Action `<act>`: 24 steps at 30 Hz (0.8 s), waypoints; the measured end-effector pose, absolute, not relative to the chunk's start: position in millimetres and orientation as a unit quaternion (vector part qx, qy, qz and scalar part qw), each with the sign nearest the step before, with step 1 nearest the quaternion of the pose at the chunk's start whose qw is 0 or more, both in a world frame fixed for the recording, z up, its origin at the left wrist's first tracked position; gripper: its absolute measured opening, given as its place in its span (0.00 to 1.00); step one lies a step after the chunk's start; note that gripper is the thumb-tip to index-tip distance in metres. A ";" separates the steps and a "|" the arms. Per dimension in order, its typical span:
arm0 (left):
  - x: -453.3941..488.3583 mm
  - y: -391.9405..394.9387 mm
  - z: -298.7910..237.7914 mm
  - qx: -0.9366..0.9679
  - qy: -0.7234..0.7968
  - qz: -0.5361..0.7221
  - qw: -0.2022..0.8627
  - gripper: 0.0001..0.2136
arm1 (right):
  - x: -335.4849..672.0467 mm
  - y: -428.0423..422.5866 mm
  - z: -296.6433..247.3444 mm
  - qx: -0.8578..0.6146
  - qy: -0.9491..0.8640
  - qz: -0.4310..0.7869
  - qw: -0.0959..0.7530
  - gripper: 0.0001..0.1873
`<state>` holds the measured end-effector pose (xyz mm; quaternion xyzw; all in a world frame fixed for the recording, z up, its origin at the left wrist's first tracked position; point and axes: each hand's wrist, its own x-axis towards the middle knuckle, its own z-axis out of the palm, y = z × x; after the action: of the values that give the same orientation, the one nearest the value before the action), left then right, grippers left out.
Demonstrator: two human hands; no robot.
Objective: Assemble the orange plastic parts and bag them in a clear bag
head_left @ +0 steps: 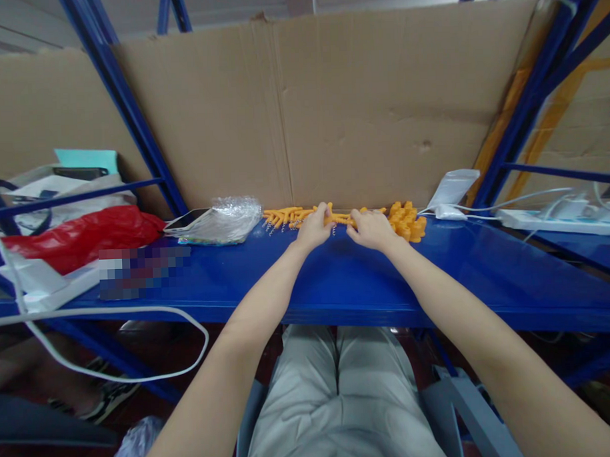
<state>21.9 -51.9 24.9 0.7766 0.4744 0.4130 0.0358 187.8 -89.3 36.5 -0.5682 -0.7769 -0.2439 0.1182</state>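
Observation:
At the back of the blue table (357, 280), my left hand (314, 229) is closed on an orange piece, its fingers bent around it. My right hand (374, 230) has curled fingers at the right end of the same orange strip (341, 218), which spans the gap between both hands. Beside my left hand lie orange branched pieces (283, 217) with thin metal spirals hanging toward the front. Just right of my right hand is a heap of orange knobby pieces (408, 223). The fingertips of both hands are partly hidden, and the pieces' exact kind is unclear.
Left of the orange pieces lie a clear plastic bag (234, 219) and a phone (188, 220). A red bag (90, 236) and a white cable (138, 313) are farther left. A power strip (559, 221) lies right. A cardboard wall (351, 113) stands behind.

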 end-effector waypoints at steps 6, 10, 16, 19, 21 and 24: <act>19.2 -48.8 23.6 0.775 0.484 0.406 0.016 0.09 | 189.6 -85.8 36.0 -0.537 -0.804 -0.234 0.104 0.21; 17.8 -47.5 23.2 0.776 0.487 0.401 0.023 0.09 | 188.6 -85.0 35.2 -0.538 -0.803 -0.235 0.098 0.20; 18.0 -48.1 23.4 0.773 0.497 0.393 0.032 0.10 | 186.8 -84.2 33.6 -0.535 -0.802 -0.245 0.101 0.17; 18.9 -48.7 23.7 0.769 0.498 0.399 0.039 0.11 | 187.9 -83.6 33.3 -0.534 -0.798 -0.256 0.111 0.16; 19.6 -48.5 23.5 0.766 0.497 0.405 0.048 0.11 | 188.7 -83.6 33.5 -0.533 -0.795 -0.263 0.117 0.15; 20.3 -46.8 23.1 0.763 0.494 0.413 0.064 0.11 | 189.4 -84.5 34.2 -0.535 -0.790 -0.271 0.123 0.14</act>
<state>20.3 -46.8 23.1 0.7627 0.4937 0.4129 0.0641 189.4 -84.5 34.2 -0.5353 -0.7905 -0.2713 0.1226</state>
